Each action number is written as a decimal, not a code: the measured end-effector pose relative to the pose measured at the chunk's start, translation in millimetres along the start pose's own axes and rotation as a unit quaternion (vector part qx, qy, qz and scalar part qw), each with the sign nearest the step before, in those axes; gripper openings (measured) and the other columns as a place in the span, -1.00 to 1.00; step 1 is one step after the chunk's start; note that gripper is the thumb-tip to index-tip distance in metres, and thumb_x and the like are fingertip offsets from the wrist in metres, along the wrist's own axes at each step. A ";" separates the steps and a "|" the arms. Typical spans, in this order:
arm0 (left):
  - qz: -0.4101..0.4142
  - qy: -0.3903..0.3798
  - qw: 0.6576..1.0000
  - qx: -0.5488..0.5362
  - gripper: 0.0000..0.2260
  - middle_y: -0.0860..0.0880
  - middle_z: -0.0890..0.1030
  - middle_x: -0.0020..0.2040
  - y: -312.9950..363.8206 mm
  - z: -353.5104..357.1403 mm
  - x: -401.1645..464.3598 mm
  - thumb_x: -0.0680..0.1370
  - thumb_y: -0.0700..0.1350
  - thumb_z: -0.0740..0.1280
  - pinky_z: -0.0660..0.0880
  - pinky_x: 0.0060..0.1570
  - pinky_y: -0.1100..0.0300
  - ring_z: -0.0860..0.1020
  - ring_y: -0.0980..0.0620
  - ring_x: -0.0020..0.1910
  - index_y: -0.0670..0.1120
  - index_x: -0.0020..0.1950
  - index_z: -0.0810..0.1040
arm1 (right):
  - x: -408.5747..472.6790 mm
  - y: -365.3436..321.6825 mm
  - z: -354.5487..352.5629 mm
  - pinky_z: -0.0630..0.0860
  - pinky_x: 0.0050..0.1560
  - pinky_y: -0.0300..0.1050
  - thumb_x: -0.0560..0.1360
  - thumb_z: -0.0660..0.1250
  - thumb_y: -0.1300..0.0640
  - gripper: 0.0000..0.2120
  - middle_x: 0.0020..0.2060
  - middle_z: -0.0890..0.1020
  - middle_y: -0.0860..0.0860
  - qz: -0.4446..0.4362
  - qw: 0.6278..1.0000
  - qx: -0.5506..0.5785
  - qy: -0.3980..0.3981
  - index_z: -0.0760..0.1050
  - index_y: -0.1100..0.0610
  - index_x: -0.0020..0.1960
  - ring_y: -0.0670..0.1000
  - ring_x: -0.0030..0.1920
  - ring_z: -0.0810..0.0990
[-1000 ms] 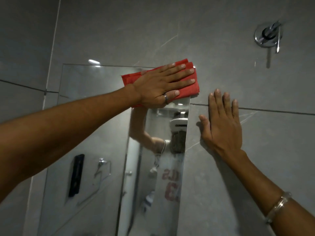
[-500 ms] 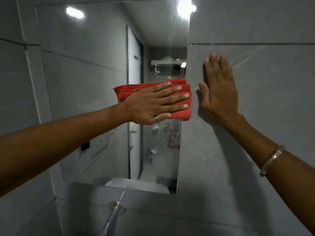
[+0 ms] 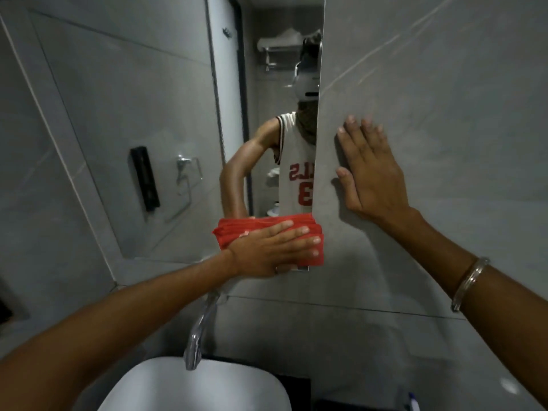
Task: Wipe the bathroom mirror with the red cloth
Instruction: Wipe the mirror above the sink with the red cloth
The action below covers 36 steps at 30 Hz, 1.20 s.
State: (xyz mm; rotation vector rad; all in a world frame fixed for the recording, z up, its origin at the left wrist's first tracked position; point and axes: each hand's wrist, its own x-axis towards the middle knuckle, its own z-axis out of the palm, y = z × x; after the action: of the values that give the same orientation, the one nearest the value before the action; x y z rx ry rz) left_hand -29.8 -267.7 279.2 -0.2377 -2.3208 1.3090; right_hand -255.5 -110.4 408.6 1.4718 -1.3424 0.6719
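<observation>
The bathroom mirror [image 3: 166,120] fills the wall ahead, its right edge running down the middle of the view. My left hand [image 3: 272,250] lies flat on the folded red cloth [image 3: 234,231], pressing it against the mirror's lower right corner. The cloth overlaps the mirror's right edge and bottom edge. My right hand [image 3: 370,170] rests flat and open on the grey wall tile just right of the mirror, fingers pointing up. A bangle sits on that wrist. The mirror reflects a person in a white jersey.
A chrome tap [image 3: 200,330] juts from the wall below the cloth, over a white basin [image 3: 195,387]. Grey tiles [image 3: 444,84] cover the wall on the right. A small bottle tip [image 3: 412,403] shows at the bottom right.
My left hand has dragged the red cloth down the mirror's right edge from the top corner to the bottom corner. My right hand has stayed flat on the wall.
</observation>
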 end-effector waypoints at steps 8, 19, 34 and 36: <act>-0.026 -0.037 0.999 0.021 -0.50 0.01 0.24 0.65 40.5 14.6 -13.1 0.70 0.14 0.19 -0.11 0.67 -0.07 0.18 -0.05 0.63 0.08 0.63 0.30 | -19.4 -11.0 -6.8 -0.24 0.68 -0.05 0.66 0.07 -0.06 -0.34 0.63 0.08 0.15 -0.011 0.999 -0.014 -0.047 -0.01 0.23 0.63 0.08 0.65 -0.02; -0.315 0.049 0.947 -0.047 -0.43 -0.10 0.02 0.72 -93.5 -68.7 84.2 0.74 0.18 0.07 -0.05 0.67 -0.14 -0.02 -0.12 0.71 -0.02 0.70 0.11 | 61.2 16.6 -57.6 -0.04 0.67 0.09 0.67 0.01 -0.05 -0.38 0.64 0.09 0.16 0.061 0.998 0.023 0.024 0.11 0.25 0.64 0.14 0.67 0.01; -0.336 0.113 0.935 -0.012 -0.36 -0.08 -0.07 0.73 -336.7 -187.8 148.1 0.73 0.20 0.06 -0.27 0.63 0.05 -0.13 -0.04 0.71 -0.05 0.71 -0.05 | 173.8 17.3 -53.3 -0.05 0.67 0.13 0.65 -0.03 -0.12 -0.36 0.66 0.08 0.11 0.103 0.988 0.063 0.093 0.12 0.15 0.65 0.09 0.68 -0.05; -0.356 0.124 0.926 -0.012 -0.36 -0.07 -0.06 0.73 -344.3 -183.5 136.3 0.72 0.21 0.05 -0.26 0.65 0.04 -0.12 -0.04 0.71 -0.04 0.71 -0.05 | 188.7 7.5 -49.4 -0.08 0.68 0.11 0.65 -0.03 -0.11 -0.37 0.67 0.07 0.11 0.081 0.990 0.060 0.100 0.12 0.14 0.65 0.09 0.68 -0.07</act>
State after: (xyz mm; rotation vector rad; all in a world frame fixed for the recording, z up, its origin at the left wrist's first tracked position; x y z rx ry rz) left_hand -37.2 -260.8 692.3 0.3862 -1.9198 0.8223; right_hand -208.4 -139.7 595.7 1.3591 -1.2934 0.9946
